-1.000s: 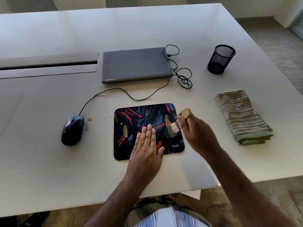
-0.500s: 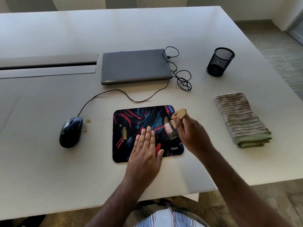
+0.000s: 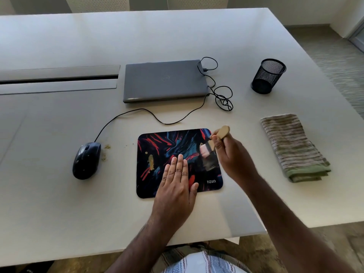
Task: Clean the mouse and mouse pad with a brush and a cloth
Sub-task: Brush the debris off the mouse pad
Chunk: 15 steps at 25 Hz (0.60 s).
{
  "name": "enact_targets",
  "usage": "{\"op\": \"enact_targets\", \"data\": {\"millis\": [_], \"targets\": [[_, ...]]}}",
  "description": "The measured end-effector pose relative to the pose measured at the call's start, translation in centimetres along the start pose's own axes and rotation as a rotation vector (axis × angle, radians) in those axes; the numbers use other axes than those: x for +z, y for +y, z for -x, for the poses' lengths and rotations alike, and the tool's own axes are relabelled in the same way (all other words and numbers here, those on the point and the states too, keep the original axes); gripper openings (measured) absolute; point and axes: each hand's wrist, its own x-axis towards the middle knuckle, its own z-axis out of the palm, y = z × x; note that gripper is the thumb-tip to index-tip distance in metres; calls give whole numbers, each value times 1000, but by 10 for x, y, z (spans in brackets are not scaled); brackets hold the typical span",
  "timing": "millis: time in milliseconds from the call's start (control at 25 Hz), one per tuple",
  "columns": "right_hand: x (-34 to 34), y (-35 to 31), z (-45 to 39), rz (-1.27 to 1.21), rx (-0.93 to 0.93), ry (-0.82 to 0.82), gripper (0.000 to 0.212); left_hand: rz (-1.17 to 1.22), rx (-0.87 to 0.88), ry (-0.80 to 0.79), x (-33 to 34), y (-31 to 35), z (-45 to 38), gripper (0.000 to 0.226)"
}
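The bristles of the small wooden-handled brush [image 3: 211, 146] were a motion-blurred smear, so I couldn't tell if they actually touched the dark mouse pad with red and blue streaks [image 3: 167, 146]. The right hand [image 3: 232, 156] had its grip clamped round the brush handle, over the pad's right side. The left hand [image 3: 177, 186] lay flat on the pad, fingers straight and together, hiding part of the pad's near edge. Both forearms ran out of the bottom of the shot.

Count: one black wired mouse [image 3: 86, 160] sat on the white worktop [image 3: 59, 213] well left of the pad, with a few tan crumbs [image 3: 105, 152] just beside it, too small to count properly. One striped green-edged folded cloth [image 3: 293, 146] lay off to the right, apart from both hands. One closed grey laptop [image 3: 164, 80] sat behind the pad, one black mesh pen cup [image 3: 268, 75] stood further right, and one black cable [image 3: 220, 95] looped in a tangle by the laptop.
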Motion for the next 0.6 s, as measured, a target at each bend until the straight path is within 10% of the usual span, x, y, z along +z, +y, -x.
{"op": "enact_targets", "data": {"millis": [600], "targets": [[-2,6,-16,81,22,97,27,-9,-2,26,0,0,1,68]]}}
